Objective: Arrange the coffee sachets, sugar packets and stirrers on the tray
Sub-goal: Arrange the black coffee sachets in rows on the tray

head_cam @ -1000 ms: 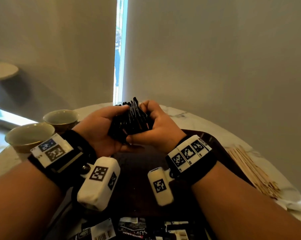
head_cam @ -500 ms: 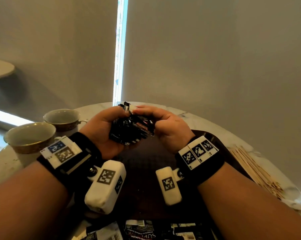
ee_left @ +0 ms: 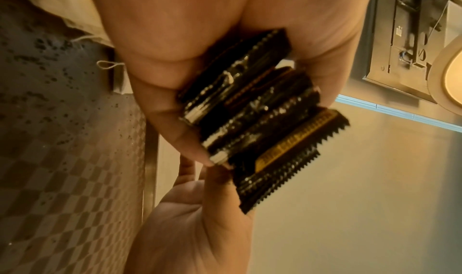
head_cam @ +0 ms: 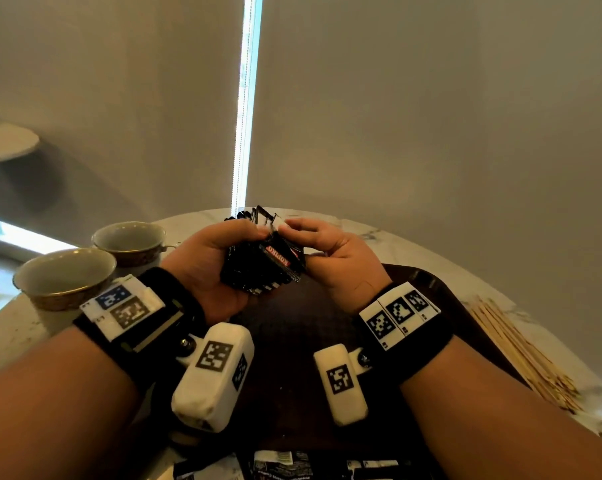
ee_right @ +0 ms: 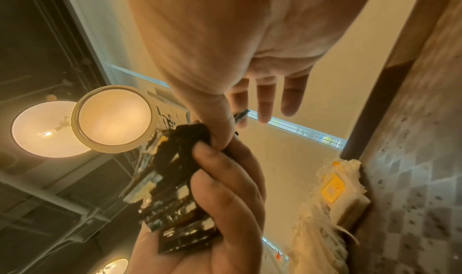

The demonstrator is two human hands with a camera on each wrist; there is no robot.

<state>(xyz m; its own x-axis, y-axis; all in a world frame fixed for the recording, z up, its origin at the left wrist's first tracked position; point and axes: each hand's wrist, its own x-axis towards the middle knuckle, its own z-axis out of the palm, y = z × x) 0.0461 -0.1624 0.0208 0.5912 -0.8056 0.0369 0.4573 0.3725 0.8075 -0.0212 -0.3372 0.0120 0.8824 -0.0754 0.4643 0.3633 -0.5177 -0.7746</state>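
Observation:
A stack of black coffee sachets [head_cam: 263, 259] is held above the far part of the dark brown tray [head_cam: 292, 344]. My left hand [head_cam: 239, 247] grips the stack from the left, fingers curled round it [ee_left: 255, 116]. My right hand [head_cam: 291, 226] pinches the top edge of the nearest sachet between thumb and forefinger, while its other fingers [ee_right: 267, 98] stick out straight. The right thumb lies against the stack [ee_right: 175, 179] in the right wrist view. Wooden stirrers [head_cam: 521, 351] lie in a pile on the marble table to the right of the tray.
Two cups [head_cam: 64, 275] [head_cam: 130, 239] stand on the table at the left. More black and white sachets [head_cam: 282, 465] lie at the near edge, below my wrists. A pale bundle with a yellow label [ee_right: 333, 189] sits beside the tray's rim.
My right hand has come off the side of the stack and now pinches a sachet at its top edge. The left hand keeps the stack and has shifted it slightly.

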